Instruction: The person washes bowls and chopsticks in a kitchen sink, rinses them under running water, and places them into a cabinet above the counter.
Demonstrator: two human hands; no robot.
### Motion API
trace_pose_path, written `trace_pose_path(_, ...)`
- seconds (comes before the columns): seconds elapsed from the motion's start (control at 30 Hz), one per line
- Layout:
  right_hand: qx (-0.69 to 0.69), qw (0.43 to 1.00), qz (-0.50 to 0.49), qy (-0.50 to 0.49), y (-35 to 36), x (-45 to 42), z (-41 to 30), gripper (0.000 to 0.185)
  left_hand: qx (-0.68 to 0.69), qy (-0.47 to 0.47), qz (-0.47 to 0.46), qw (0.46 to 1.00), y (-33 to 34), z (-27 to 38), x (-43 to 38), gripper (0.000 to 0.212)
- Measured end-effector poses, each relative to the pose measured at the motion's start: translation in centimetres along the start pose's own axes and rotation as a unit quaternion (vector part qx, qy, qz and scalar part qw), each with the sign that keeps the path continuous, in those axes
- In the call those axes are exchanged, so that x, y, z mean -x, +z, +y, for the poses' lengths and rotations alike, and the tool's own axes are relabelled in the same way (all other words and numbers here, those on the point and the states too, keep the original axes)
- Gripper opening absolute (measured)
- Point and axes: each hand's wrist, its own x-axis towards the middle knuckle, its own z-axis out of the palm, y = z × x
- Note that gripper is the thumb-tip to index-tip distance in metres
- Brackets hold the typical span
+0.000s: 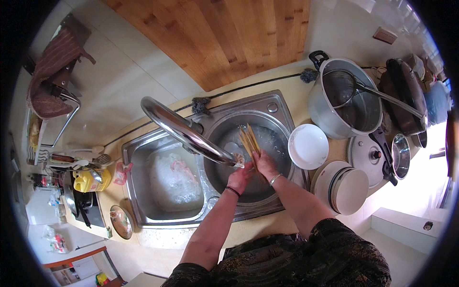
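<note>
My right hand [266, 165] grips a bundle of wooden chopsticks [250, 140] over the round sink basin [229, 190], their upper ends fanning out. Close beside it, my left hand [239, 180] reaches under the faucet [193, 132], fingers towards the lower part of the bundle. Whether those fingers grip the chopsticks is hidden. Water lies in the round basin. The rectangular basin [143, 197] on the left holds cloudy water with foam and a pale pinkish thing [181, 170] in it.
Right of the sink stand a white bowl [308, 146], stacked plates [349, 192], a large pot [322, 104] with a skimmer [391, 98], a pot lid [362, 154] and a metal bowl [401, 156]. Leftward are a yellow jug [102, 179], a pink cloth [122, 173] and an oval dish [121, 222].
</note>
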Motion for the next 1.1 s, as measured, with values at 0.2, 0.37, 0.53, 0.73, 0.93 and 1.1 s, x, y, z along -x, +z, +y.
trace_pose_path(0.2, -0.087, 0.994, 0.022, -0.054, 5.5, 1.7, -0.8, 0.039, -0.713, -0.047, 0.342, 0.611, -6.4, -0.6, -3.6, 0.039)
trace_pose_path(0.37, -0.078, 0.993, -0.091, 0.004, 5.3, 0.4, 2.6, 0.028, -0.804, -0.028, 0.235, 0.546, -4.7, -0.6, -3.4, 0.041)
trace_pose_path(0.53, -0.126, 0.987, -0.033, -0.096, 1.4, 3.2, -2.3, 0.035, -0.455, 0.082, 0.206, 0.863, -6.5, 0.6, -0.8, 0.02)
trace_pose_path(0.73, -0.007, 0.986, 0.142, -0.084, 0.3, 3.6, -4.7, 0.045, 0.031, -0.197, 0.081, 0.977, 1.5, 0.7, 5.6, 0.021)
trace_pose_path(0.93, -0.298, 0.949, -0.04, 0.093, -1.6, 0.3, -3.4, 0.036, 0.023, -0.216, -0.067, 0.974, 0.9, 1.4, 9.2, 0.034)
trace_pose_path(1.1, -0.18, 0.976, -0.035, 0.12, -2.2, 0.3, -3.4, 0.034, -0.125, -0.156, 0.043, 0.979, 1.3, 1.2, 8.0, 0.036)
